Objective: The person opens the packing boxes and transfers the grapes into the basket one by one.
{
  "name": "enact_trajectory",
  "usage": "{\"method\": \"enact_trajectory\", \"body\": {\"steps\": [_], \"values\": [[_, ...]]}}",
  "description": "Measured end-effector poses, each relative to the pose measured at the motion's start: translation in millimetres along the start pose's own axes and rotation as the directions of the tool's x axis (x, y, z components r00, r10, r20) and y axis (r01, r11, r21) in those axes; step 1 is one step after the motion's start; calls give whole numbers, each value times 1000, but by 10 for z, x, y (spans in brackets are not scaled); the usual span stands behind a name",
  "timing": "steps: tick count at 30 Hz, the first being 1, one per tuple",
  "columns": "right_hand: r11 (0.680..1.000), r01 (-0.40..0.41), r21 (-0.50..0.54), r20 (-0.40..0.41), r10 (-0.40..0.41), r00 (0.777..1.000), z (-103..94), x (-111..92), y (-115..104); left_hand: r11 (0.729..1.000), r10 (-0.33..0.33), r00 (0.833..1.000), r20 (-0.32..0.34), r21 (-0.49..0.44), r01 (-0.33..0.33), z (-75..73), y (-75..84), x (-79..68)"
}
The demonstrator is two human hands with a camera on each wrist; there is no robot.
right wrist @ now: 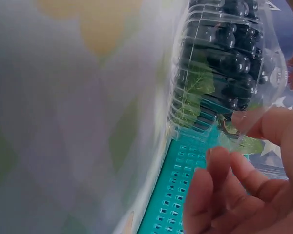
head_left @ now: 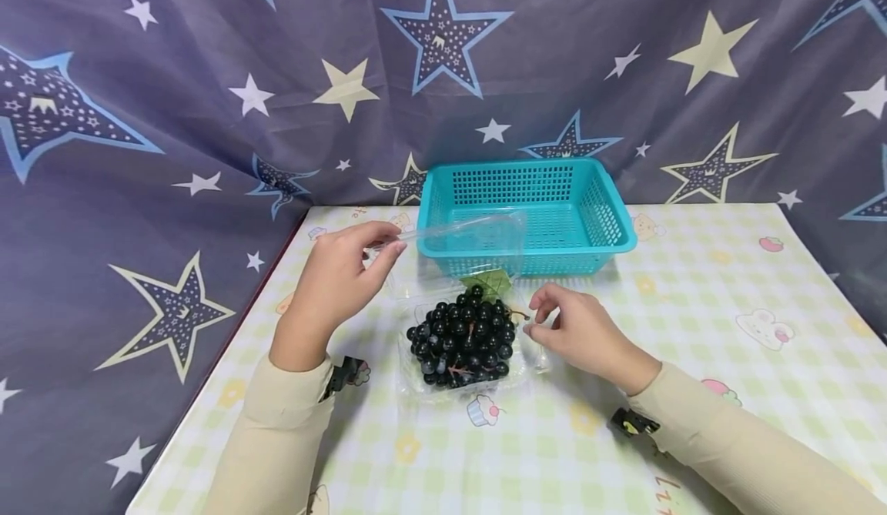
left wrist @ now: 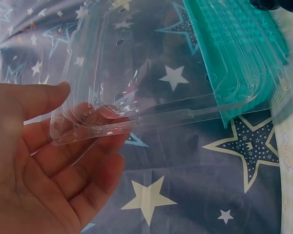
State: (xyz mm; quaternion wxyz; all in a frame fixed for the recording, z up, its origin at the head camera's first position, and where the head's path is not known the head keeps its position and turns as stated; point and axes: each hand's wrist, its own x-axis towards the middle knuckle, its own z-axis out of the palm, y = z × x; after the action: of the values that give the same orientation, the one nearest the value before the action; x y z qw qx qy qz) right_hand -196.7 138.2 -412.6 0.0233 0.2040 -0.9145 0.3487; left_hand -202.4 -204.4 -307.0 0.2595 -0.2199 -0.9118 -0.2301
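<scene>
My left hand (head_left: 339, 284) pinches the corner of a clear plastic lid (left wrist: 151, 114) between thumb and fingers and holds it raised and tilted. The lid belongs to a clear box (right wrist: 178, 83) on the table, full of dark grapes (head_left: 460, 338). A green leaf (head_left: 488, 282) lies at the far side of the bunch, and a brown stem (head_left: 518, 315) pokes out to the right. My right hand (head_left: 585, 334) is at the box's right edge, fingers loosely bent, a gap between thumb and fingertips. In the right wrist view its thumb overlaps the rim near the stem.
Behind the box stands a turquoise plastic basket (head_left: 620, 238), seen partly through the raised lid. A checked cloth (head_left: 700, 299) with cartoon prints covers the table. A dark curtain (head_left: 527, 61) with stars hangs behind the table and along its left side.
</scene>
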Motion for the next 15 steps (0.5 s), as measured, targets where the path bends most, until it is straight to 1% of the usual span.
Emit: {"method": "enact_trajectory", "body": {"steps": [6, 15], "values": [[995, 38, -90, -37, -42, 998, 12, 42, -9, 1000, -11, 1000, 0, 6, 11, 9, 12, 8], [987, 76, -143, -83, -89, 993, -17, 70, -35, 1000, -26, 1000, 7, 11, 26, 8, 6, -4]]}}
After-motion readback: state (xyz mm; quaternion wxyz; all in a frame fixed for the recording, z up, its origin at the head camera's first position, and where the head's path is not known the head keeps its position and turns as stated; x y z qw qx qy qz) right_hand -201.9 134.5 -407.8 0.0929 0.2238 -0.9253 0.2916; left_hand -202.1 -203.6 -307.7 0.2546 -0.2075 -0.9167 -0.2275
